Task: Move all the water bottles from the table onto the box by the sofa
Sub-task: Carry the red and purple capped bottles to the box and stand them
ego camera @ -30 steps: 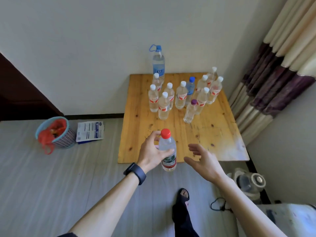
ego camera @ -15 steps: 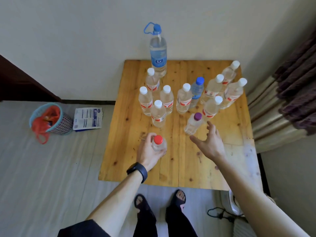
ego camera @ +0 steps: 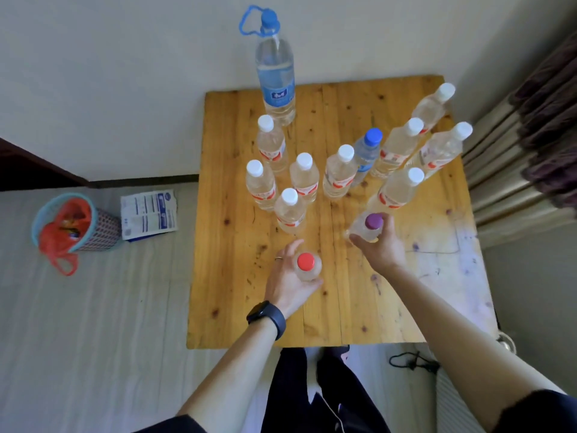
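Both hands gripping bottles on the counter [ego camera: 406, 292].
Left hand [ego camera: 288, 284] wraps the red-capped bottle [ego camera: 307, 266]; right hand [ego camera: 379, 248], at 1 o'clock, the purple-capped bottle [ego camera: 368, 228]. Nine white-capped bottles [ego camera: 304, 176], two blue-capped bottles [ego camera: 276, 76] at 12.

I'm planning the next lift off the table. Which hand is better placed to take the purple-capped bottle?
Right. The right hand curls round the purple-capped bottle, while the left hand is occupied, gripping the red-capped bottle farther to the left.

Wooden table [ego camera: 343, 307], upright bottles [ego camera: 338, 176] (mostly white-capped)
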Motion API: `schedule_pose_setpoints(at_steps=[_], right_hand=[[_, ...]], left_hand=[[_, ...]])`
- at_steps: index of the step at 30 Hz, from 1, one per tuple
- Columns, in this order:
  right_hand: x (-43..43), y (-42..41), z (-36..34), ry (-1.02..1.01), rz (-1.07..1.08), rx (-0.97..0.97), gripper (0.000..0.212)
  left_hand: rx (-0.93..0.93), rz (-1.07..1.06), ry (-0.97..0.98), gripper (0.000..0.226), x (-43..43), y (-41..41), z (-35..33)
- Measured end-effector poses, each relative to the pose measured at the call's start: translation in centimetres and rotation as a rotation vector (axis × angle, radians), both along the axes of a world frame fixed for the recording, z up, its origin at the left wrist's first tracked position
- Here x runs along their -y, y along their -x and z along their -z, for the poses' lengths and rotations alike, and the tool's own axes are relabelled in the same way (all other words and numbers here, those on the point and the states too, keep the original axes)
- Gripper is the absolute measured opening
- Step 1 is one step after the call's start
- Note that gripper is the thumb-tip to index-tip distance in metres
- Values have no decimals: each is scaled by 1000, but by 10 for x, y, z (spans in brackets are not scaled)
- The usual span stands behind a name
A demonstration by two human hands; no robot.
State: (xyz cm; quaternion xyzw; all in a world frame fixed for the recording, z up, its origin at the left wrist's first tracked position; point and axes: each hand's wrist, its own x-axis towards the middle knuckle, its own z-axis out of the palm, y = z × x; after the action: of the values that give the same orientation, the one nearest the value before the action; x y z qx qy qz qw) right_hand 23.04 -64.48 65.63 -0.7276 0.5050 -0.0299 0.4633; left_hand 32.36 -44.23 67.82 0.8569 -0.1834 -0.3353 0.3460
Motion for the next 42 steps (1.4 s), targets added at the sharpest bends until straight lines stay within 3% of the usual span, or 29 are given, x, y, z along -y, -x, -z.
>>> schedule_pose_setpoints(at_steps=[3,8,14,19,24,34,39,42], right_hand=[[-14,10,4,40,17,-30,56],[-42,32,-6,-45,40,-50,43],[-77,72,-29,-175,126,-51,55],[-100,105,-66,-200,274,66,52],[-117,142,-106,-96,458,129,49],[-169,261,-178,100,847,216,39],[-230,348,-207,243,1036,240,41],[-286,404,-219,328,1158,221,44]], left_hand=[[-65,82,-29,61,-2,-7,5],[-53,187,-70,58,-7,-15,1],[-5,225,-129,48,-15,-23,-11],[55,363,-137,54,-7,-28,-27],[107,543,-73,59,27,-9,-56],[125,997,254,56,87,120,-133],[180,1216,397,60,79,221,-168],[192,1324,476,51,55,290,-184]])
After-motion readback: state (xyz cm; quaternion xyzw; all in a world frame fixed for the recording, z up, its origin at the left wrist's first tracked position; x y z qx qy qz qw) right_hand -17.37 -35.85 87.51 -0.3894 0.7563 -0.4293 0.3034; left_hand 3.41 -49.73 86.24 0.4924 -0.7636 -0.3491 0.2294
